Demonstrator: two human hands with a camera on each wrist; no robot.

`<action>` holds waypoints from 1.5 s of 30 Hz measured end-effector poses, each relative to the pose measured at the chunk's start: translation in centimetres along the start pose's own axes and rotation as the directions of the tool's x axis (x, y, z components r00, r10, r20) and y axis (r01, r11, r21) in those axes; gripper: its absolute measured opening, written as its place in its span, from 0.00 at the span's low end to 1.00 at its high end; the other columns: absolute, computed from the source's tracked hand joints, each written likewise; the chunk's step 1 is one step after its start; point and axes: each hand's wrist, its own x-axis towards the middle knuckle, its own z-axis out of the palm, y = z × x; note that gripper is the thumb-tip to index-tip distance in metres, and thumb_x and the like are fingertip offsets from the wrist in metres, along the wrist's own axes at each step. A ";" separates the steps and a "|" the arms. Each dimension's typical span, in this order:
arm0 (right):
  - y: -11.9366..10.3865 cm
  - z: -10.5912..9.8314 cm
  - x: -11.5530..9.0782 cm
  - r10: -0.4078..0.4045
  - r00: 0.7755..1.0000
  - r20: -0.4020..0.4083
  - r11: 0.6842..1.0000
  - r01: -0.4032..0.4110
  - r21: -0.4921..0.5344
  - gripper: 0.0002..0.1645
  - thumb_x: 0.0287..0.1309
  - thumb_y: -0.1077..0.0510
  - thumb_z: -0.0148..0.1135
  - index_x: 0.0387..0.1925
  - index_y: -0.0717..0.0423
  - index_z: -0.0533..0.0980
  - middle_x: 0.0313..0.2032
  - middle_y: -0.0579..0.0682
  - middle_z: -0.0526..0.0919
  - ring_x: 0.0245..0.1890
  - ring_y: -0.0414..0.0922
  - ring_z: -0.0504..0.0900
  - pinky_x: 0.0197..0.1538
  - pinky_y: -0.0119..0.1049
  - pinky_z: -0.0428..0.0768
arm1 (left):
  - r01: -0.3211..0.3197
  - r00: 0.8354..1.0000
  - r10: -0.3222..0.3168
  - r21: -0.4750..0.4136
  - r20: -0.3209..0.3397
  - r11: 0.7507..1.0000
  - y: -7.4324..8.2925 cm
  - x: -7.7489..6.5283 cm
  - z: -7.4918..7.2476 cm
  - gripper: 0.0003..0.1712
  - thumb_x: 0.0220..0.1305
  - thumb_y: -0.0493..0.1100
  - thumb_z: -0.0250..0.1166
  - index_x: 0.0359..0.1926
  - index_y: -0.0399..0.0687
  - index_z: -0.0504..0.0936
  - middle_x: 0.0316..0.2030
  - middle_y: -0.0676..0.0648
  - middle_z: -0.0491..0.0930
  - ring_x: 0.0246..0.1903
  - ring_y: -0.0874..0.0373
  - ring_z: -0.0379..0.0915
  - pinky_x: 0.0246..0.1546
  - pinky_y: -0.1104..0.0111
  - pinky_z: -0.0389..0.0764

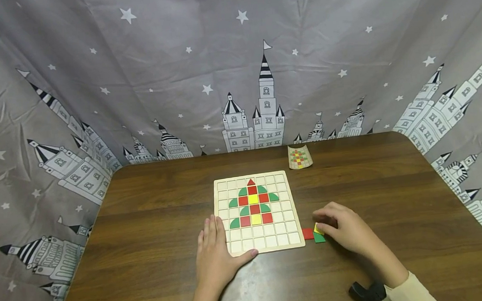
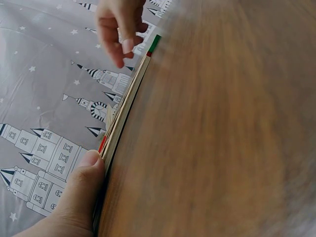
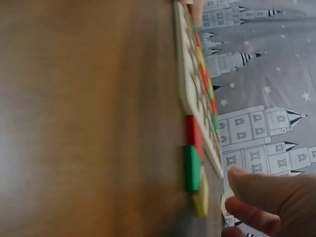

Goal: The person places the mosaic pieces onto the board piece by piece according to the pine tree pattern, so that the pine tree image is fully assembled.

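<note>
A light wooden grid board [image 1: 282,238] lies on the table, with red, yellow and green tiles set in a tree shape. My left hand [image 1: 218,259] rests along its left edge with straight fingers, the thumb lying on the front rim; the thumb [image 2: 81,185] also shows in the left wrist view. Off the board's lower right corner lie a red square [image 1: 308,233], a green tile [image 1: 319,238] and a yellow tile [image 1: 317,229]. Beside the yellow one hovers my right hand [image 1: 347,227], thumb and fingers apart and bare of any tile.
A small curled card [image 1: 300,157] with a printed tree pattern lies behind the board, near the table's back edge. A black band [image 1: 367,293] sits at my right wrist. Behind the wooden table [image 1: 157,212] hangs a grey castle-print curtain [image 1: 167,57].
</note>
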 end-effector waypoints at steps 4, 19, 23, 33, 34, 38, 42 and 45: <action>0.4 0.2 -1.2 -0.068 0.996 0.058 0.997 0.066 0.033 0.17 0.54 0.55 0.74 0.47 0.46 0.84 0.39 0.36 0.81 0.34 0.32 0.75 0.37 0.27 0.77 | -0.004 1.000 0.004 0.000 -0.003 1.000 0.0 0.0 0.0 0.81 0.36 0.90 0.58 0.77 0.36 0.49 0.78 0.38 0.47 0.79 0.44 0.40 0.77 0.48 0.49; 0.8 0.5 -2.3 -0.084 0.995 0.061 0.996 0.085 -0.008 0.12 0.54 0.56 0.72 0.42 0.42 0.85 0.36 0.32 0.81 0.33 0.28 0.75 0.36 0.27 0.77 | 0.006 1.000 -0.006 -0.001 -0.001 1.000 0.0 0.0 0.0 0.82 0.35 0.90 0.58 0.77 0.37 0.49 0.78 0.38 0.47 0.79 0.45 0.39 0.77 0.48 0.48; 0.6 0.8 -2.1 -0.100 0.995 0.021 0.994 0.101 -0.047 0.11 0.53 0.54 0.74 0.40 0.41 0.84 0.34 0.31 0.80 0.33 0.29 0.74 0.35 0.27 0.76 | 0.008 1.000 -0.008 -0.006 -0.003 1.000 0.0 0.0 0.0 0.82 0.35 0.90 0.58 0.77 0.37 0.49 0.78 0.38 0.48 0.79 0.45 0.40 0.77 0.48 0.49; -0.1 1.0 -1.7 0.006 0.999 0.050 1.000 -0.006 -0.003 0.09 0.54 0.55 0.74 0.35 0.42 0.80 0.29 0.34 0.74 0.27 0.34 0.70 0.30 0.25 0.71 | 0.003 1.000 -0.003 -0.006 0.001 1.000 0.0 0.0 -0.1 0.82 0.35 0.89 0.60 0.77 0.37 0.48 0.78 0.39 0.47 0.79 0.44 0.40 0.77 0.48 0.49; -0.2 0.9 -1.7 0.022 0.998 0.063 1.000 -0.024 0.018 0.09 0.54 0.56 0.74 0.35 0.43 0.80 0.29 0.35 0.75 0.27 0.34 0.69 0.30 0.26 0.71 | 0.003 1.000 -0.003 -0.006 0.001 1.000 0.0 0.0 -0.1 0.82 0.35 0.89 0.60 0.77 0.37 0.48 0.78 0.39 0.47 0.79 0.44 0.40 0.77 0.48 0.49; -0.2 0.7 -1.9 0.053 0.994 0.100 0.994 -0.062 0.091 0.11 0.53 0.57 0.74 0.33 0.44 0.78 0.29 0.37 0.75 0.25 0.33 0.69 0.28 0.26 0.71 | 0.001 1.000 -0.001 -0.005 0.002 1.000 0.0 0.1 -0.1 0.82 0.35 0.89 0.60 0.77 0.37 0.49 0.78 0.39 0.47 0.79 0.44 0.40 0.77 0.48 0.49; 0.0 0.5 -2.2 0.031 0.992 0.122 0.991 -0.047 0.127 0.11 0.53 0.58 0.74 0.34 0.45 0.78 0.29 0.38 0.76 0.25 0.32 0.68 0.27 0.26 0.71 | 0.004 1.000 -0.004 -0.004 0.004 1.000 0.0 0.1 -0.1 0.81 0.35 0.89 0.60 0.77 0.37 0.49 0.78 0.39 0.47 0.79 0.45 0.39 0.77 0.48 0.48; 0.2 0.3 -2.4 -0.001 0.989 0.146 0.989 -0.021 0.146 0.10 0.54 0.58 0.72 0.37 0.46 0.80 0.30 0.39 0.77 0.25 0.31 0.69 0.28 0.26 0.72 | 0.005 1.000 -0.005 -0.004 0.005 1.000 0.0 0.1 -0.1 0.82 0.35 0.89 0.60 0.77 0.37 0.49 0.78 0.39 0.47 0.79 0.44 0.39 0.77 0.48 0.48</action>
